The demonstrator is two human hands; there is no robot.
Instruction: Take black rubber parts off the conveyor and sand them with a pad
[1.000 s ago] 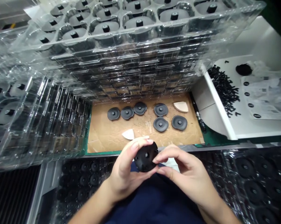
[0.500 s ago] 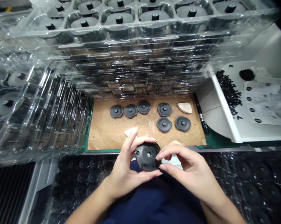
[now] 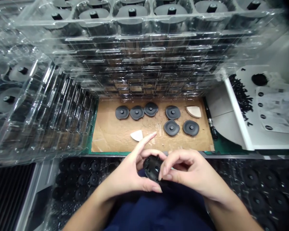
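Observation:
A round black plastic part (image 3: pixel 152 166) sits between both my hands, low in the middle of the view. My left hand (image 3: pixel 132 173) grips it from the left, thumb under it and index finger stretched out above. My right hand (image 3: pixel 190 173) curls its fingers over the part's right side, pressing on its face. Just beyond them, several grey discs (image 3: pixel 172 127) and two pale wedge pieces (image 3: pixel 136 135) lie on a brown cardboard sheet (image 3: pixel 111 134).
Tall stacks of clear plastic trays (image 3: pixel 144 54) holding grey parts wall in the back and left. A white tray (image 3: pixel 245 128) at right holds small black pins (image 3: pixel 242 96) and paper sheets. Trays of black round parts (image 3: pixel 86 179) lie at lower left and lower right.
Both hands have come lower and nearer to me with the black part. My right fingers have closed over its face, and my left index finger has lifted and straightened.

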